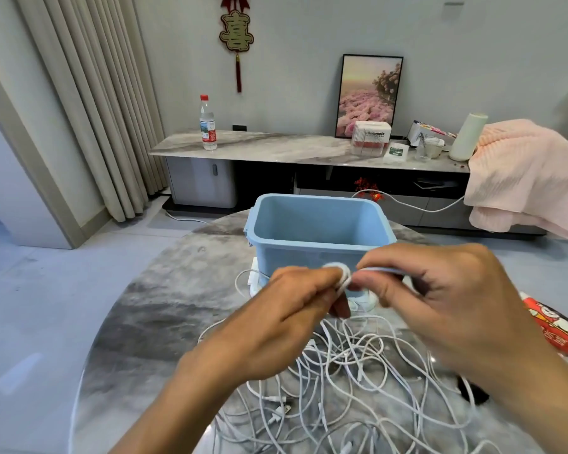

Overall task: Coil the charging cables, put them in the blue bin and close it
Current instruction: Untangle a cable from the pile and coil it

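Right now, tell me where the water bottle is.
In the head view the bottle stands upright at the far left end of the marble sideboard against the back wall, beside the curtain, well behind the blue bin.

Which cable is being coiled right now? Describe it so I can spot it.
Start at the open light-blue plastic bin on the round grey marble table. Just before its near wall, the left hand and right hand pinch a small tight white coil; the other white cables lie loose below.
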### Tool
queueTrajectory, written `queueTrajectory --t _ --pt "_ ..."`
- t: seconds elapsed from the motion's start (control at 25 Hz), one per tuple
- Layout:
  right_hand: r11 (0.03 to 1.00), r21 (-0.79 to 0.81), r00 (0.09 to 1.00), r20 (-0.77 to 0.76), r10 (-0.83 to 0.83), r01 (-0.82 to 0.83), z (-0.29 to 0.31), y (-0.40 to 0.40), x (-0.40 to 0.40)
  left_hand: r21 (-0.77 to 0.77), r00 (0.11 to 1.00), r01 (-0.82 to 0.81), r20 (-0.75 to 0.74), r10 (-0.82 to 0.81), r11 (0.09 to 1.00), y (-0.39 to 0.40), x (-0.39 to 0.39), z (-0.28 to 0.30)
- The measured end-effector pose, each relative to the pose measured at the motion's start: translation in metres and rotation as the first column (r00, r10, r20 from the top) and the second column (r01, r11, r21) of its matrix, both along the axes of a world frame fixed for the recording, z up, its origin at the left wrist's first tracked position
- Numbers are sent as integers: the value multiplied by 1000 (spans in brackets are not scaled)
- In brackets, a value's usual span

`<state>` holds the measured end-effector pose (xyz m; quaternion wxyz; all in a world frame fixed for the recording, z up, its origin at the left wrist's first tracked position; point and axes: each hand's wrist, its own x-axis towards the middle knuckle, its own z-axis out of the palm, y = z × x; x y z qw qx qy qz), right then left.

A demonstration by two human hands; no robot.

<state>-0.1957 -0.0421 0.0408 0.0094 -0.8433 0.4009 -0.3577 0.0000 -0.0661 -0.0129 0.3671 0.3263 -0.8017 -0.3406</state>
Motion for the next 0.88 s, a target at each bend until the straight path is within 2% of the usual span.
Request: queueTrajectory --t 0.08,0.12,0.2,0.28,0.32,0.44,0.52,0.6,0.64,0.68,0.72,0.76,0.8,0.84,0.88 --pt "994 -89 998 -22 61 -63 0 -7 -10 76 999 44 -21 -43 996 6 -6 1" --pt "991 -105 997 15 79 -77 -1 -11 -12 143 994 83 -86 -71 986 9 -9 2" --pt "995 -40 965 243 98 -91 -9 -19 -14 263 956 188 -270 -115 946 11 -12 5" --pt "985 100 854 516 67 -137 -25 -27 -10 344 881 256 -467 -72 903 11 -14 8" --pt "978 149 802 596 27 -143 -37 -29 -5 376 839 277 -543 -32 884 12 -15 7" --pt "947 275 730 680 -72 -163 -70 -23 20 419 719 368 -694 32 830 12 -12 7" --pt "904 352 685 722 -99 -241 -78 -15 37 402 636 435 -771 42 806 9 -9 5" --pt "868 414 672 728 -136 -272 -79 -8 47 388 555 428 -826 101 817 6 -9 4" --pt "852 449 692 705 -152 -270 -80 -4 50 389 536 373 -831 147 842 3 -9 3" --pt "825 499 733 660 -163 -265 -82 0 53 381 556 270 -812 180 884 0 -8 1" --pt "798 546 787 596 -157 -255 -84 5 57 341 629 109 -751 201 934 -3 -6 0" --pt "786 577 859 497 -122 -222 -84 10 60 228 746 -101 -627 226 968 -5 -2 -1" --pt "802 577 932 354 -75 -154 -82 15 62 31 855 -296 -437 279 955 -7 2 -4" --pt "857 511 979 199 -36 -72 -75 19 60 -199 911 -385 -237 337 901 -8 5 -6" --pt "908 419 997 67 -30 -1 -63 20 55 -366 914 -398 -83 397 841 -8 7 -8"
